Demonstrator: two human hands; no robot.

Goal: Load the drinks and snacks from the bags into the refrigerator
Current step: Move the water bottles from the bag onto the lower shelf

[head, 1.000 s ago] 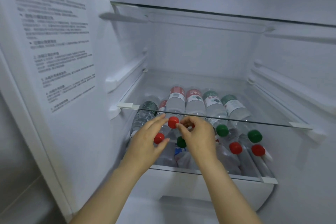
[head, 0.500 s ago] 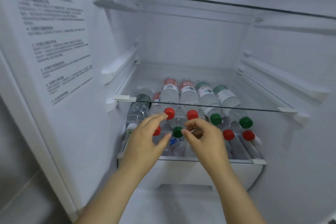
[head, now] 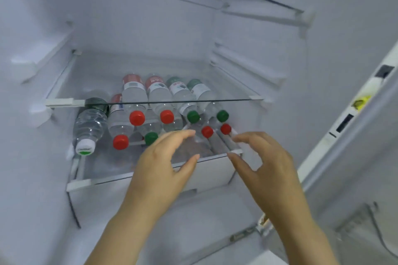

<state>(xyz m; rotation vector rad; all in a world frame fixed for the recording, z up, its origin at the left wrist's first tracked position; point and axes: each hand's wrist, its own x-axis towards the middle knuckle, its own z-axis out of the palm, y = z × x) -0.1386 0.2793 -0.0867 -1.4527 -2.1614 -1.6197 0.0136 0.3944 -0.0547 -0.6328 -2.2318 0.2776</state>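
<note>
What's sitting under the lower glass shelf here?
Water bottles lie on their sides, stacked, caps facing out: red, green, one white. The left hand covers part of the lower row, so its full count is hidden.

Clear water bottles [head: 134, 97] lie on their sides in the fridge [head: 150, 28], piled two high, red, green and white caps facing out.
</note>
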